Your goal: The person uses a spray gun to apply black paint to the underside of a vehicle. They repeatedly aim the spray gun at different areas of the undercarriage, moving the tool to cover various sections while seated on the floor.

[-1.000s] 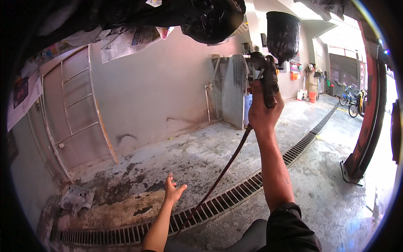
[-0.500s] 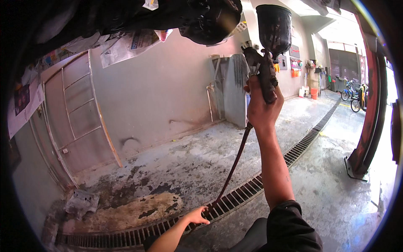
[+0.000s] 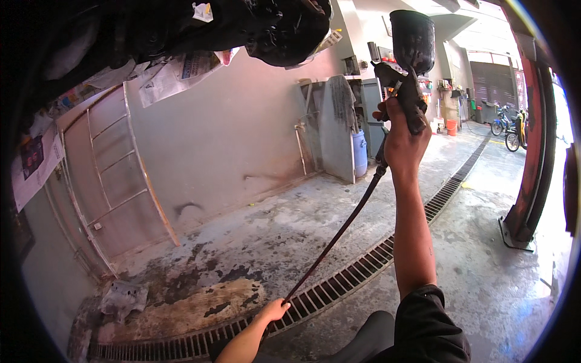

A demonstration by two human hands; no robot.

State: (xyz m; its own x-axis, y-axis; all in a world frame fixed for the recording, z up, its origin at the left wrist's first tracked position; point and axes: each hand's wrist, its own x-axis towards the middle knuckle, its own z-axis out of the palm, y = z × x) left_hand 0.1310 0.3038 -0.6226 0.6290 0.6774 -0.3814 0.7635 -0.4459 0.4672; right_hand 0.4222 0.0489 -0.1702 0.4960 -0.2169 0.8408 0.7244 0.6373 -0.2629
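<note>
Raised high at the right, my right hand [image 3: 407, 136] is wrapped round the handle of a dark, paint-stained spray gun [image 3: 410, 97]. A black cup [image 3: 413, 41] sits on top of the gun. From the bottom of its handle a dark red-brown air hose [image 3: 344, 226] slants down to the left. Low in the middle, my left hand [image 3: 275, 310] is closed round that hose. Overhead at the upper left hangs a black, glossy vehicle underside [image 3: 287, 30], with newspaper sheets [image 3: 181, 75] masking its edge. The gun is to the right of it, apart from it.
A long floor drain grate [image 3: 339, 289] curves across the floor below me. A red-brown lift post [image 3: 528, 181] stands at the right. A metal frame [image 3: 136, 163] leans on the left wall. Farther off are a blue drum [image 3: 359, 154], an orange bucket [image 3: 451, 127] and motorbikes [image 3: 513, 134].
My right hand has moved right with the spray gun, away from the black underside. My left hand has gone from loosely curled beside the hose to closed on it, and the hose is straighter.
</note>
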